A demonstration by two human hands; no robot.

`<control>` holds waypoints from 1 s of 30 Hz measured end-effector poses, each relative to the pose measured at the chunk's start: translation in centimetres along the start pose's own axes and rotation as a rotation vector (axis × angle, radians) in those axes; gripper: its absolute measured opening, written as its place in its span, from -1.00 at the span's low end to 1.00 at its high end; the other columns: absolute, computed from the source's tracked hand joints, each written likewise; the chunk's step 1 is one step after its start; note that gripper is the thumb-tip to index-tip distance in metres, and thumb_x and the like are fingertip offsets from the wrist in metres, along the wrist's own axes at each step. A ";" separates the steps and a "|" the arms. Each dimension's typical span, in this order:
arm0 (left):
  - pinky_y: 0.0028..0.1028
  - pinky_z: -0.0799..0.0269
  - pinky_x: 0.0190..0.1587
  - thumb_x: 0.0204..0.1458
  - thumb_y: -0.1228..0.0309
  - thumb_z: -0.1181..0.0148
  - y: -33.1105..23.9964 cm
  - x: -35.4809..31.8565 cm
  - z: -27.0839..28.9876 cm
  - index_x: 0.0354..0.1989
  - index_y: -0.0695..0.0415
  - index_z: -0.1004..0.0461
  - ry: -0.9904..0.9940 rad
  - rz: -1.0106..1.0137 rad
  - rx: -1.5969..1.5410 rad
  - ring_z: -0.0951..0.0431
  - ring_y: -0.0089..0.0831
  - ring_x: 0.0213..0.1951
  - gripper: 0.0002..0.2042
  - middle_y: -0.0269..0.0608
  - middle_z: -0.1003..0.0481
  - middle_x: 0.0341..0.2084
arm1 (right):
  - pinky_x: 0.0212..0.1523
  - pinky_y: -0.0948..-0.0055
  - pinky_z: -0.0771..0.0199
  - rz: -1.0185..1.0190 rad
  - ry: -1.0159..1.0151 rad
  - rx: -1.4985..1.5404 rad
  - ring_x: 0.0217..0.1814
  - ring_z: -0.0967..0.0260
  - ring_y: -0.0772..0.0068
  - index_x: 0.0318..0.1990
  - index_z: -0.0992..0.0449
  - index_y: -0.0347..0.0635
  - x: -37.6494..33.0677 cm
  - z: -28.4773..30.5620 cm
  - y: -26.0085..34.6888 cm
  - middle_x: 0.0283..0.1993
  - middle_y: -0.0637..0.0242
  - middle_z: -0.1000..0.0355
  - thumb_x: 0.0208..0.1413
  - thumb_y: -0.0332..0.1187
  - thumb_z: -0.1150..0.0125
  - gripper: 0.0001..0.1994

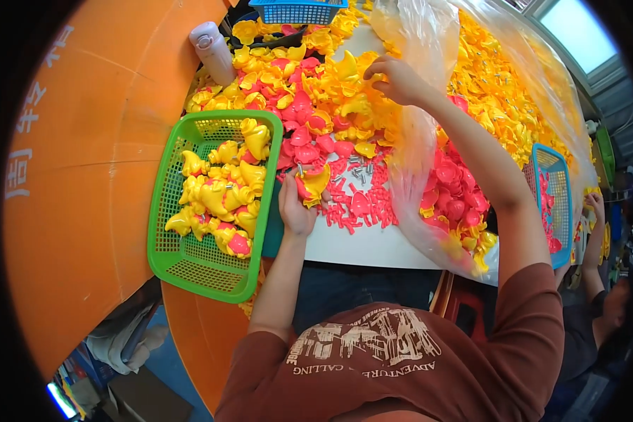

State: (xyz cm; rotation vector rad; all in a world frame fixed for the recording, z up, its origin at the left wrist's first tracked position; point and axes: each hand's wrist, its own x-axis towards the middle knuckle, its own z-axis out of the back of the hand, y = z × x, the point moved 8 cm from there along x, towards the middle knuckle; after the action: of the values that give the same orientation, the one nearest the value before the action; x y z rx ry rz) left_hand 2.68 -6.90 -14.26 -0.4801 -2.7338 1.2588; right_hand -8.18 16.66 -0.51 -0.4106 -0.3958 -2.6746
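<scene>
Head view: left hand (297, 211) grips a yellow-and-pink plastic piece (312, 186) at the table's near edge, just right of the green basket (167, 243) with assembled pieces. Right hand (395, 79) reaches far out, fingers curled into the yellow parts pile (344, 91); what it grasps, cannot tell. Small pink parts (362, 205) lie just right of the held piece.

The left hand (297, 205) is held close in, fingers curled shut, forearm bent; the right hand (395, 79) is stretched far forward, fingers bent downward.
</scene>
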 end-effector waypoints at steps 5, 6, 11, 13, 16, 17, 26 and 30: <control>-0.49 -0.34 -0.61 0.23 0.08 0.38 -0.2 -0.1 0.1 -0.09 0.18 -0.29 0.016 -0.019 -0.029 -0.46 -0.36 -0.57 -0.57 -0.12 -0.44 -0.50 | -0.01 0.34 -0.34 -0.271 0.025 0.143 -0.06 -0.38 0.17 -0.16 -0.49 -0.19 -2.8 0.2 0.7 -0.11 0.14 -0.44 -0.08 -0.39 -0.23 -0.73; -0.49 -0.34 -0.61 0.23 0.09 0.38 -0.1 -0.2 0.2 -0.09 0.18 -0.30 0.007 -0.015 -0.033 -0.46 -0.36 -0.57 -0.57 -0.13 -0.44 -0.50 | -0.01 0.34 -0.34 -0.270 0.023 0.140 -0.06 -0.38 0.17 -0.16 -0.49 -0.19 -3.4 -0.2 0.8 -0.11 0.14 -0.44 -0.08 -0.39 -0.23 -0.73; -0.49 -0.35 -0.60 0.23 0.09 0.39 0.1 -0.4 0.3 -0.08 0.18 -0.30 0.012 -0.014 -0.020 -0.46 -0.35 -0.56 -0.57 -0.12 -0.45 -0.48 | -0.04 0.37 -0.36 -0.274 -0.273 0.176 -0.04 -0.39 0.16 -0.09 -0.46 -0.19 -6.1 1.2 1.4 -0.11 0.12 -0.45 -0.05 -0.40 -0.24 -0.69; -0.49 -0.35 -0.60 0.24 0.09 0.40 0.2 -0.6 0.4 -0.08 0.18 -0.31 -0.004 -0.005 -0.022 -0.47 -0.35 -0.56 -0.56 -0.11 -0.45 -0.47 | -0.05 0.37 -0.37 -0.275 -0.323 0.215 -0.05 -0.40 0.15 -0.09 -0.46 -0.18 -7.0 1.8 2.2 -0.11 0.11 -0.45 -0.05 -0.40 -0.24 -0.68; -0.45 -0.43 -0.50 0.24 0.12 0.33 -0.2 -0.5 -0.9 -0.02 0.23 -0.23 0.054 -0.026 -0.034 -0.52 -0.30 -0.47 -0.59 -0.06 -0.46 -0.35 | -0.10 0.44 -0.39 -0.274 -0.494 0.094 -0.09 -0.43 0.26 -0.07 -0.46 -0.22 -8.6 3.4 5.4 -0.12 0.14 -0.46 -0.03 -0.40 -0.25 -0.68; -0.42 -0.45 -0.43 0.24 0.13 0.31 -0.4 -0.5 -2.3 0.01 0.22 -0.22 -0.006 -0.018 -0.062 -0.52 -0.28 -0.39 -0.59 -0.05 -0.45 -0.27 | -0.11 0.48 -0.38 -0.323 -0.501 0.294 -0.12 -0.43 0.35 -0.08 -0.47 -0.26 -9.4 3.1 6.0 -0.15 0.17 -0.48 -0.02 -0.40 -0.24 -0.68; -0.38 -0.25 0.09 0.27 0.20 0.36 -0.7 -1.8 -8.4 0.09 0.20 -0.18 -0.026 -0.084 -0.173 -0.34 -0.34 0.04 -0.62 -0.11 -0.32 0.00 | -0.38 0.50 -0.44 -0.264 -0.660 0.368 -0.33 -0.46 0.35 -0.27 -0.51 -0.35 -13.9 1.6 16.3 -0.28 0.13 -0.48 -0.13 -0.51 -0.32 -0.77; -0.36 -0.30 0.06 0.26 0.16 0.37 -1.0 -2.3 -8.6 0.09 0.21 -0.17 -0.049 -0.111 -0.161 -0.36 -0.32 0.01 -0.59 -0.08 -0.32 -0.02 | -0.28 0.46 -0.45 -0.320 -0.539 0.571 -0.16 -0.43 0.27 -0.24 -0.49 -0.30 -14.1 1.4 16.2 -0.06 0.08 -0.39 -0.22 -0.47 -0.39 -0.69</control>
State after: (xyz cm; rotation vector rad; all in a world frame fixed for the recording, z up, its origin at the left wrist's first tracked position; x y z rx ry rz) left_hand 6.42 -2.02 -7.73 -0.3087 -2.8721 1.0441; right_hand 11.42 7.75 -0.61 -0.9405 -1.4412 -2.5341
